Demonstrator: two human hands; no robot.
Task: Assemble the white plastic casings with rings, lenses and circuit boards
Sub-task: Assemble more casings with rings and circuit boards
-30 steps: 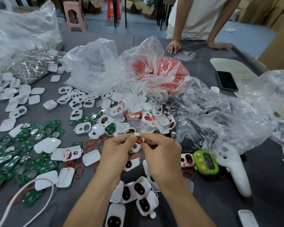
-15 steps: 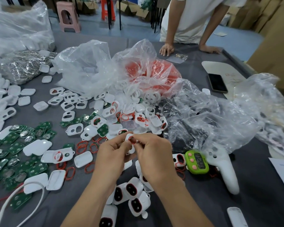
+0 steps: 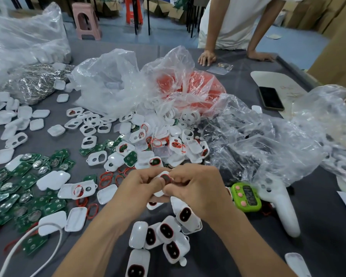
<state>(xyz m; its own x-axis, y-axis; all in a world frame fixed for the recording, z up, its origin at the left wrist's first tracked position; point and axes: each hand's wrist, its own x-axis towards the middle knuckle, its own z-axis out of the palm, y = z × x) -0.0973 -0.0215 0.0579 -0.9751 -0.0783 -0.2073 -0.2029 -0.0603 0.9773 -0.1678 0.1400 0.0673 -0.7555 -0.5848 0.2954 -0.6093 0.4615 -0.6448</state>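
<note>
Fitting a casing (image 3: 165, 177) above the table (image 3: 318, 226)
Left hand (image 3: 140, 186) and right hand (image 3: 198, 192) are pinching it, fingers curled; several units (image 3: 166, 232) are lying apparently done, while many boards (image 3: 28, 180), rings (image 3: 106, 179) and shells (image 3: 97, 157) are waiting

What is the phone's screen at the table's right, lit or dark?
Dark. The phone lies face up on a white board; its screen is plain black. Switched off or only asleep: cannot tell.
</note>
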